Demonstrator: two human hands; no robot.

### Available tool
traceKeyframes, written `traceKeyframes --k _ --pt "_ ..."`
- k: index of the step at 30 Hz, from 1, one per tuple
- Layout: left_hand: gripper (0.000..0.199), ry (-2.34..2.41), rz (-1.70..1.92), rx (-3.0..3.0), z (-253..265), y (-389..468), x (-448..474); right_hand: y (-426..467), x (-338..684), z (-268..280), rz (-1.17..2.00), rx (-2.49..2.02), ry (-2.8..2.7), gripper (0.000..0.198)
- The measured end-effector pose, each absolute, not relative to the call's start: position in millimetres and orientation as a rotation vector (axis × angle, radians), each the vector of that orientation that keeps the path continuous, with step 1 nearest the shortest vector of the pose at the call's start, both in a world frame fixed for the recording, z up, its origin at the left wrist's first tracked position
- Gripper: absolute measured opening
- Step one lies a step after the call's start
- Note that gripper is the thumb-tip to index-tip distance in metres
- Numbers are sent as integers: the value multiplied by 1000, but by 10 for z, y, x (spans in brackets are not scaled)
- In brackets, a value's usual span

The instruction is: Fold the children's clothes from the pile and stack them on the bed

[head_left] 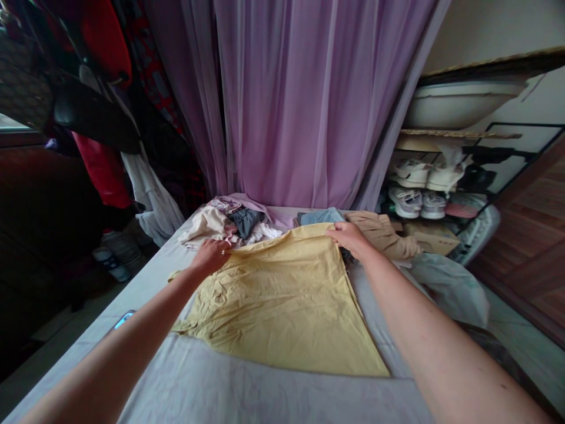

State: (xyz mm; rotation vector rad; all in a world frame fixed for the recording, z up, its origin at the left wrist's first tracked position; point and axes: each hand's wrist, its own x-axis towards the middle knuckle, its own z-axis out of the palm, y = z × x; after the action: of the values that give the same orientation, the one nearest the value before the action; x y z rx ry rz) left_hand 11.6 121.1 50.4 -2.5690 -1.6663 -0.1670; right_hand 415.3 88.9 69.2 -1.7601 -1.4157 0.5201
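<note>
A yellow garment [282, 300], wrinkled on its left side, lies spread over the pale sheet of the bed [273, 394]; its exact kind I cannot make out. My left hand [212, 256] is closed on its far left corner. At the far right corner, my right hand [348, 237] pinches the edge between thumb and fingers. The far edge stretches between both hands, slightly lifted. Just beyond my left hand sits a heap of crumpled clothes [205, 227]. Behind my right hand are a folded blue cloth [324, 215] and a tan garment [375, 227].
A phone [125, 319] lies near the bed's left edge. Purple curtains [282, 106] hang behind the bed. To the right, a rack holds shoes [410, 172] and a white basin [463, 105]. Bags and clothes [95, 112] hang at left. A plastic bag [450, 282] is beside the bed.
</note>
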Motion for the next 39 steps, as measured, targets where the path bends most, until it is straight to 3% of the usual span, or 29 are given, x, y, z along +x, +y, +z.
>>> traceKeyframes --k 9,16,26,39 --pt "16 -1522 -434 -2763 347 643 -167 -56 4072 534 360 -1524 -1562 4" --pt "10 -1417 -473 -2801 224 244 -177 -846 3868 3 144 -1668 -1686 49" --pt "15 -1396 -495 -2794 159 108 -200 -1347 3782 -300 -245 -1683 -1877 30" --pt "13 -1432 -448 -2821 245 -166 -161 -1452 3830 -440 -229 -1701 -1904 24"
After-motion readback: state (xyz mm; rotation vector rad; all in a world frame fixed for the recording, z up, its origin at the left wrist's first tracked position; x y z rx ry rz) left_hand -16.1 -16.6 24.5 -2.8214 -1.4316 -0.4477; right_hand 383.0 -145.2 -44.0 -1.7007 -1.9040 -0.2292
